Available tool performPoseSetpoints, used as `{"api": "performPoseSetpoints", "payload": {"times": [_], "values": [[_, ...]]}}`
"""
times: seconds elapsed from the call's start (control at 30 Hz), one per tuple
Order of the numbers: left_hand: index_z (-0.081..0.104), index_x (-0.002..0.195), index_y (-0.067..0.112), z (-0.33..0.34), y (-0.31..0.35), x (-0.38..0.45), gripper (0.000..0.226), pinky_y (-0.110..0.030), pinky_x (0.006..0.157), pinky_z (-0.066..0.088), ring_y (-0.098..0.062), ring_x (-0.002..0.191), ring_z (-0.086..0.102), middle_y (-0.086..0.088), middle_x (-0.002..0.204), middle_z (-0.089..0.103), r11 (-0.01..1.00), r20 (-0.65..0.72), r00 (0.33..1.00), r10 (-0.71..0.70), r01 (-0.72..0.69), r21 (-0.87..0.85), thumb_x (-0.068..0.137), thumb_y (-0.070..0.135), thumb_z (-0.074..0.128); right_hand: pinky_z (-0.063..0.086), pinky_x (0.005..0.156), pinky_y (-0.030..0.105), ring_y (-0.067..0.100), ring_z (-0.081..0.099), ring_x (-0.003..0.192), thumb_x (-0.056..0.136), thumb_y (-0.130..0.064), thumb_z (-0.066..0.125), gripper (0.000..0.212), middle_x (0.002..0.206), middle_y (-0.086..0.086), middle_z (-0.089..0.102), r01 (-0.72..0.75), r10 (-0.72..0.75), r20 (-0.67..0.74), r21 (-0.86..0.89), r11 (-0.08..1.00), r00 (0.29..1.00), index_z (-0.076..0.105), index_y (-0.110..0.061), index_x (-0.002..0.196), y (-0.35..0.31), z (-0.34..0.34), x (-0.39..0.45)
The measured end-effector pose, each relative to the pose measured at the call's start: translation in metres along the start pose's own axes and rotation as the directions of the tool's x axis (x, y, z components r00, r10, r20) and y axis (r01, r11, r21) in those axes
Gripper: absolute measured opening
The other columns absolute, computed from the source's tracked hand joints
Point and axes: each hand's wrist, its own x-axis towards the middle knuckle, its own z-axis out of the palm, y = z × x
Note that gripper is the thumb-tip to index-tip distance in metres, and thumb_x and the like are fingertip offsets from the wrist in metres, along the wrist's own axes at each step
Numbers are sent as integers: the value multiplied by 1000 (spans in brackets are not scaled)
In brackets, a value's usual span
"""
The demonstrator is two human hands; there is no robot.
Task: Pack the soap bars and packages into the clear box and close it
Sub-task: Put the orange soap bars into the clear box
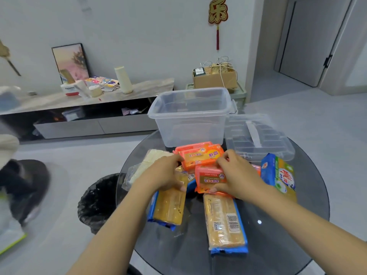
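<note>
An empty clear box [190, 124] stands at the far side of a round dark glass table [278, 235]. Its clear lid [258, 137] lies flat to its right. Soap packages are piled in front of the box. My right hand [238, 175] grips a small orange soap package [210, 178] by its near and far edges. My left hand [166, 173] rests on the pile, fingers on a yellow soap bar pack with blue ends [170, 205] and touching a larger orange soap pack [200, 155]. Another yellow bar pack [224, 223] lies nearer. A blue-green-yellow package [278, 175] sits right, a whitish pack [145, 165] left.
A bin with a black bag [99, 199] stands just left of the table. A low TV cabinet [83, 108] with clutter runs along the back wall. A cardboard box [215, 78] sits on a green crate behind the clear box. A door [309, 40] is at the far right.
</note>
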Motion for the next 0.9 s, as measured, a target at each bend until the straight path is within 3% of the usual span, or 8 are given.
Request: {"api": "performPoseSetpoints", "payload": {"times": [0.2,0.27,0.4,0.47,0.57,0.67,0.73,0.9], "values": [[65,105,24,3,-19,4,48,-14,53,46,3,66,63,17,71,67,870,-146,987,-59,-21,-492,61,20,85,43,67,27,17,61,90,67,-55,71,53,104,-3,66,-147,157,1,350,925,988,56,-25,107,4,-12,8],[69,100,22,-4,-22,7,44,-15,55,50,-2,68,67,13,77,71,810,-196,978,-76,-54,-584,60,19,86,46,61,24,11,62,79,69,-53,71,44,94,-7,66,-177,195,21,527,831,981,59,-25,102,6,-21,11],[72,80,23,-20,-22,17,23,-19,54,54,-10,65,71,-1,88,71,638,-292,947,-135,-142,-757,61,20,85,56,55,21,7,72,62,59,-51,75,50,78,-6,74,-252,174,199,893,374,964,63,-20,97,3,-24,14],[73,78,18,-23,-14,23,19,-25,57,57,-14,63,71,-6,83,73,495,-255,950,-181,-136,-858,61,18,84,59,65,31,14,74,69,56,-47,73,53,80,0,77,-289,116,276,950,119,954,65,-16,97,0,-20,14],[72,80,8,-17,7,36,13,-29,54,59,-19,55,69,-8,67,73,220,-117,975,-188,-74,-973,69,12,77,58,82,42,26,72,90,64,-39,70,52,101,11,75,-294,92,301,952,-88,949,64,-11,108,-5,-15,19],[66,94,-1,-7,26,46,20,-51,81,56,-31,70,67,-20,80,70,2,35,992,-118,36,-999,80,12,68,53,91,49,31,68,102,68,-41,67,59,113,14,71,-301,96,319,940,-159,943,59,-13,119,-3,-17,25],[60,109,-1,-5,36,52,30,-57,90,48,-33,80,62,-25,94,63,-39,88,994,-63,85,-996,85,16,63,52,93,52,32,67,105,70,-43,66,59,115,14,70,-298,69,316,934,-198,946,55,-17,122,1,-19,28],[62,98,1,-7,47,60,38,-44,61,61,-29,68,72,-18,78,73,-98,100,995,13,101,-990,89,37,55,57,82,48,28,73,93,62,-45,71,66,103,9,75,-253,72,278,937,-241,958,51,-24,121,4,-19,37]]}}
